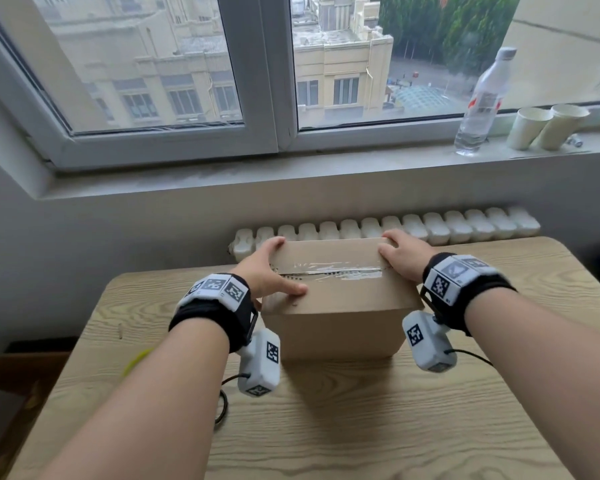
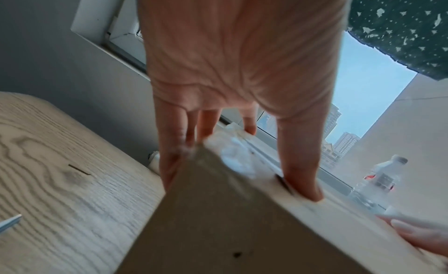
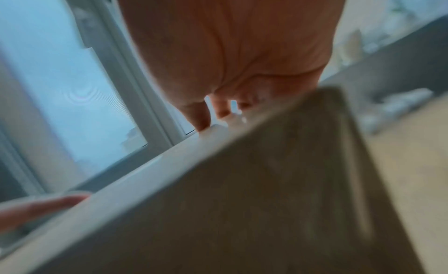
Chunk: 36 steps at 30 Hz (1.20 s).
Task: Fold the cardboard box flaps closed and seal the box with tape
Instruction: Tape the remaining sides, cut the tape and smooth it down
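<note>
A brown cardboard box (image 1: 336, 317) stands on the wooden table (image 1: 361, 427) with its flaps folded shut. Clear tape (image 1: 329, 271) runs along the top seam from left to right. My left hand (image 1: 274, 268) lies over the box's left end, thumb on top and fingers straight down the left side over the tape end (image 2: 237, 155). My right hand (image 1: 400, 252) presses flat on the right end of the top, fingers reaching the far right corner. The right wrist view is blurred; it shows the right hand (image 3: 230, 48) above the box edge (image 3: 266, 201).
A white radiator (image 1: 395, 230) sits just behind the table under the windowsill. On the sill at the right stand a water bottle (image 1: 482, 98) and two paper cups (image 1: 548, 126). A metal blade tip (image 2: 9, 222) lies on the table left of the box.
</note>
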Motion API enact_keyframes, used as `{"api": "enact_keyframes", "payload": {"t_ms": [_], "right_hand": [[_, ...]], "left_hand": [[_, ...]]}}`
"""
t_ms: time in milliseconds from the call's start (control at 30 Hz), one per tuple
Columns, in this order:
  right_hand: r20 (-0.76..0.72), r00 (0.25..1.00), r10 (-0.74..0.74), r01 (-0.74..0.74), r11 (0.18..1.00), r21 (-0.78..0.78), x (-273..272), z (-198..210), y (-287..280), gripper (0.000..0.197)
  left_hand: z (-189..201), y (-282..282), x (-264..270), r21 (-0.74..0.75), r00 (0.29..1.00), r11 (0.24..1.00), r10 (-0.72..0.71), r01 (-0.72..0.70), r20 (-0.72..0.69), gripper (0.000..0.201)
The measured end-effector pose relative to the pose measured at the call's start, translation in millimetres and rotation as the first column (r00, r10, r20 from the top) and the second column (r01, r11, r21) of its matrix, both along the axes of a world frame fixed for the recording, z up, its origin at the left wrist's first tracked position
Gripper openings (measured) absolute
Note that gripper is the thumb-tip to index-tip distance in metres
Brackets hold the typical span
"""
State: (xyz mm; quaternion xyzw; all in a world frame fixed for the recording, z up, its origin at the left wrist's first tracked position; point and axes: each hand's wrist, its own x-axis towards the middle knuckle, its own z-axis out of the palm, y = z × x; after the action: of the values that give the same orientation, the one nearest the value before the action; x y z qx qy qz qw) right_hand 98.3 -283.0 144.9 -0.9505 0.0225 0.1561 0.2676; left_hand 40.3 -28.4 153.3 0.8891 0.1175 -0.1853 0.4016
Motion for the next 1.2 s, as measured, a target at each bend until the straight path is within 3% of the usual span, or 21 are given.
{"api": "enact_keyframes", "payload": {"t_ms": [133,200,267,333,433,500,567,633,700,767,867,933,1000,1067,1200], "right_hand": [[-0.015,0.992,-0.127,0.125,0.938,0.325,-19,-14,-11,0.035],[-0.017,0.96,-0.278,0.248,0.824,0.51,-38,-26,-12,0.045],[-0.123,0.897,-0.425,0.393,0.639,0.661,-51,-38,-11,0.055],[-0.241,0.861,-0.448,0.465,0.502,0.73,-58,-49,-11,0.06],[-0.329,0.83,-0.45,0.521,0.415,0.746,-60,-63,-17,0.067],[-0.272,0.841,-0.468,0.506,0.502,0.702,-62,-59,-20,0.055],[-0.093,0.843,-0.53,0.458,0.617,0.64,-64,-46,-23,0.047],[0.111,0.8,-0.589,0.446,0.709,0.547,-69,-34,-28,0.04],[0.191,0.809,-0.556,0.407,0.763,0.502,-74,-28,-30,0.028],[0.17,0.825,-0.538,0.392,0.763,0.514,-76,-31,-27,0.023],[0.117,0.81,-0.574,0.446,0.733,0.514,-73,-32,-26,0.03],[0.12,0.833,-0.54,0.457,0.795,0.399,-73,-23,-29,0.034],[0.189,0.876,-0.444,0.388,0.881,0.272,-68,-12,-30,0.032],[0.2,0.928,-0.313,0.243,0.919,0.311,-56,-3,-25,0.029],[0.062,0.99,-0.125,0.091,0.913,0.397,-36,-4,-8,0.057]], "left_hand": [[1,-2,-2,-0.025,0.998,0.998,0.061,-0.061,-0.029,0.104],[3,-5,-5,-0.03,0.996,0.996,0.078,-0.079,-0.033,0.103],[2,-6,-6,-0.014,0.998,0.998,0.056,-0.057,-0.034,0.104],[3,-5,-5,-0.004,0.999,0.999,0.04,-0.04,-0.035,0.104],[3,-6,-4,0.001,0.999,0.999,0.042,-0.042,-0.029,0.105],[3,-7,-6,-0.002,0.998,0.999,0.044,-0.044,-0.035,0.105],[3,-8,-8,-0.025,0.998,0.998,0.054,-0.055,-0.033,0.103],[3,-9,-10,-0.04,0.998,0.997,0.06,-0.06,-0.014,0.103],[3,-10,-11,-0.045,0.998,0.997,0.069,-0.069,0.007,0.105],[2,-9,-12,-0.04,0.995,0.995,0.091,-0.09,0.028,0.109],[0,-9,-16,-0.055,0.991,0.99,0.132,-0.131,0.022,0.112],[-2,-10,-17,-0.062,0.99,0.988,0.142,-0.14,0.023,0.112],[-3,-10,-17,-0.054,0.991,0.991,0.126,-0.124,0.032,0.111],[-4,-10,-17,-0.042,0.992,0.992,0.117,-0.116,0.039,0.112],[-5,-10,-18,-0.018,0.994,0.995,0.101,-0.1,0.039,0.115]]}}
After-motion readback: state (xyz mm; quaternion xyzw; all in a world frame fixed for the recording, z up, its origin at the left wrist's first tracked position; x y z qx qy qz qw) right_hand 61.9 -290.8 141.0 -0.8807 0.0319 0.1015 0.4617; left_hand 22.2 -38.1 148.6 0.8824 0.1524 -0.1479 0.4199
